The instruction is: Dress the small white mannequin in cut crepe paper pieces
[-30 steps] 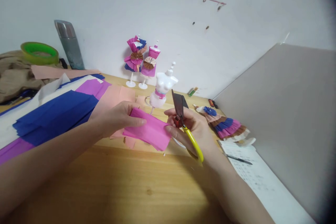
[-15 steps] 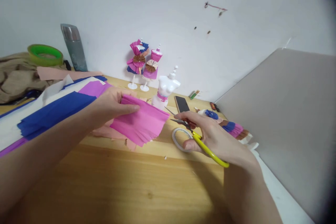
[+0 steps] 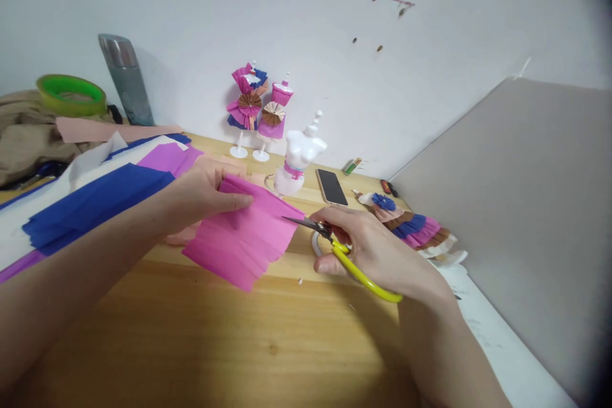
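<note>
Pinched between thumb and fingers of my left hand (image 3: 215, 190) is a piece of pink crepe paper (image 3: 248, 236), its fold along the top and its lower edge ragged. My right hand (image 3: 368, 239) is closed around yellow-handled scissors (image 3: 366, 277). Their dark blades point left and lie over the right end of the pink paper, looking nearly closed. Just behind the paper stands a small white dress form (image 3: 302, 153) with a pink band at its waist. A roll of white tape (image 3: 316, 243) shows partly behind the scissors and my right fingers.
Blue, white and purple paper sheets (image 3: 102, 204) lie at the left. Behind them are a bottle (image 3: 127, 83) and a green tape roll (image 3: 71, 95). Two dressed mannequins (image 3: 246, 102) stand by the wall. A phone (image 3: 331, 187) and a paper dress (image 3: 414, 226) lie at the right.
The scissors have moved left onto the paper's right end, and their blades have closed from apart. The pink paper now hangs spread wider and lower in my left hand.
</note>
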A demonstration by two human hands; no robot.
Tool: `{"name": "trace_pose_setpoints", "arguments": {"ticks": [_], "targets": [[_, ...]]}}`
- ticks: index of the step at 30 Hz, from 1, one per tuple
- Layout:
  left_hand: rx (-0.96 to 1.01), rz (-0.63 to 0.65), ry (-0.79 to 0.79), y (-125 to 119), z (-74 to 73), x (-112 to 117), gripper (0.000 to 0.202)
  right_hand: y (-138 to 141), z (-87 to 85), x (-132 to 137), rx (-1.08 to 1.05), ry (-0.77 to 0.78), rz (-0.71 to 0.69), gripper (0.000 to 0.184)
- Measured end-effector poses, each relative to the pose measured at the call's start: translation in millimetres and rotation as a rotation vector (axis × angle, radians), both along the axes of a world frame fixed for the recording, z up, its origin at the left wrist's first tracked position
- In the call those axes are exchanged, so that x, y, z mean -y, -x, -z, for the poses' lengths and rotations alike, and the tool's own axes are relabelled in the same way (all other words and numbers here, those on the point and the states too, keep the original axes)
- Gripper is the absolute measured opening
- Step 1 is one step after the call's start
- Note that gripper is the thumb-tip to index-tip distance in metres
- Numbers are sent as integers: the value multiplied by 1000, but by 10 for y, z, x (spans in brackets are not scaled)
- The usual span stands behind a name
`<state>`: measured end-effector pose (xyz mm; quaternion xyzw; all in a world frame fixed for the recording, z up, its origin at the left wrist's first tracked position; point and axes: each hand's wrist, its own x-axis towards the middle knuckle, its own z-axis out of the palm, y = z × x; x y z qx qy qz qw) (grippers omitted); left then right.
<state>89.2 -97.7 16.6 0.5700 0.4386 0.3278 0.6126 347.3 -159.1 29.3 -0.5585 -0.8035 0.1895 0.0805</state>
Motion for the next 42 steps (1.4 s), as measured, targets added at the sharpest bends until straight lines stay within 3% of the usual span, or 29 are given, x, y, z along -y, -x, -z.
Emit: {"name": "trace_pose_setpoints", "arguments": {"ticks": [14, 19, 24, 30, 42], "targets": [[-21, 79, -59, 14, 24, -39, 10, -10, 10, 7, 14, 8, 27, 60], [3, 26, -7, 7, 24, -23, 10, -7, 5, 7, 11, 18, 35, 58], [45, 71, -6, 4, 17, -2, 10, 10, -6, 21, 13, 18, 48, 57], [38, 35, -6, -8, -28, 40, 7, 4, -9, 30, 26, 13, 44, 55], [49, 63, -20, 14, 8, 2, 11, -15, -10, 19, 32, -4, 7, 52]]}}
